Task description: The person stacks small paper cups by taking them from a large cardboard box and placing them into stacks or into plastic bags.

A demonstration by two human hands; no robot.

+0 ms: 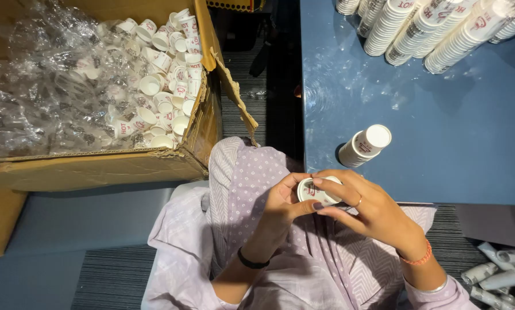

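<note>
Blue counter [429, 155] ahead, grey carpet below, and over the lap both hands are together on one small white paper cup [317, 192]: left hand [283, 204] cradles it from the side, right hand [363, 206] curls fingers over its rim, mouth tilted up toward the camera as if for a look inside. Just beyond, a short stack of cups [365, 146] lies on the counter; long stacks [435, 28] rest further back; a cardboard box [96, 166] of loose cups sits left
</note>
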